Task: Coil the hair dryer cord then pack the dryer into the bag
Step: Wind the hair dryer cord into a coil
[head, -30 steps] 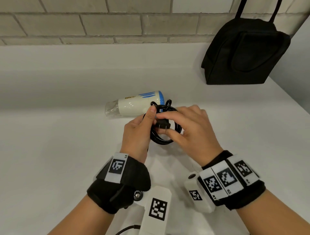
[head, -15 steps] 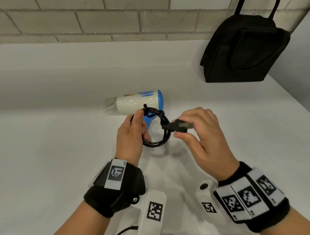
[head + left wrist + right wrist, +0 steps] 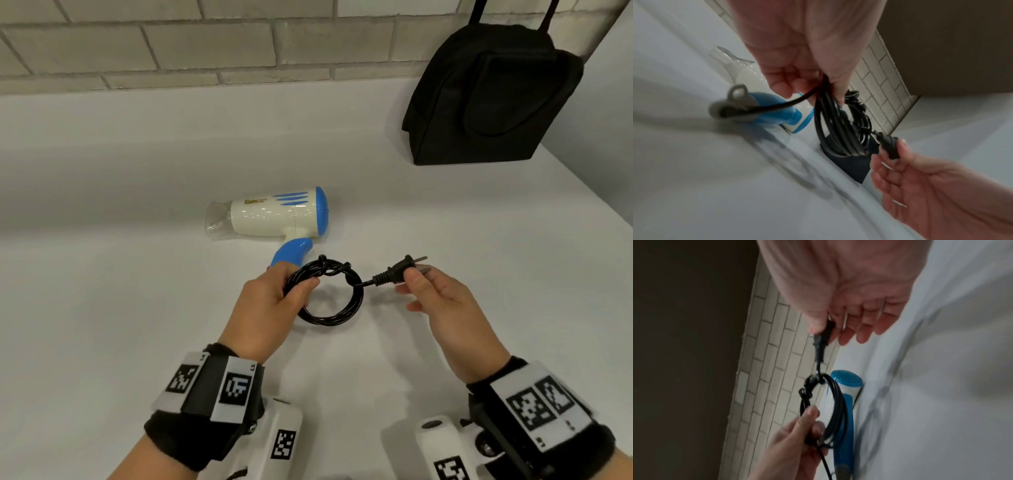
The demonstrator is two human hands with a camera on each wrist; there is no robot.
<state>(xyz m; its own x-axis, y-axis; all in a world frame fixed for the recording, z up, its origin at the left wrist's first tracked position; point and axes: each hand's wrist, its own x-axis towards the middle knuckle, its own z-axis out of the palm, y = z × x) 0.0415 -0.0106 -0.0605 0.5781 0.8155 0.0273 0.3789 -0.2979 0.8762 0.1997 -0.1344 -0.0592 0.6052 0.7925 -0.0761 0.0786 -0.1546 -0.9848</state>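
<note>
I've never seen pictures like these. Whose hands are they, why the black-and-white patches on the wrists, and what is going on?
No machine here: a person wears a head camera and one camera on each wrist, strapped on with patterned marker bands. The wide picture looks down from the head; the other two look along each hand. The left hand grips the coiled cord. The right hand pinches its plug. The hair dryer lies on the white counter. The black bag stands by the brick wall.
</note>
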